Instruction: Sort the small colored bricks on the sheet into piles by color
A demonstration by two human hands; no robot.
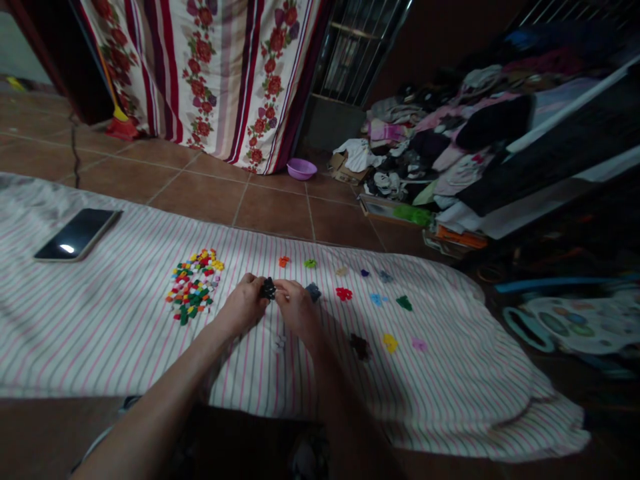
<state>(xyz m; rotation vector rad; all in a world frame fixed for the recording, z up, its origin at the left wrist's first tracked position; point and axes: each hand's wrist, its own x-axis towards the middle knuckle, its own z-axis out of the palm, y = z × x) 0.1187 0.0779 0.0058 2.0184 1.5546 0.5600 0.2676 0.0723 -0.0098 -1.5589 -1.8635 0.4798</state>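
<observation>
Near the middle of the cloth, a clump of small black plastic pieces (269, 289) sits between my two hands. My left hand (247, 298) has its fingers curled closed at the clump's left edge. From the other side, the fingertips of my right hand (296, 305) are pinched together against the pieces. Whether the clump is lifted or rests on the cloth I cannot tell. Right beside my right hand lies a slate-blue pile (313, 291). Below the hands is a pale grey pile (279, 343). A mixed heap of coloured pieces (193, 287) spreads to the left.
Several one-colour piles dot the striped cloth (450, 400), among them red (344, 293), dark green (404, 303), yellow (390, 343) and dark brown or black (359, 347). A phone (77, 235) lies far left. Beyond the cloth are a purple basin (301, 169) and heaped clothes (425, 133).
</observation>
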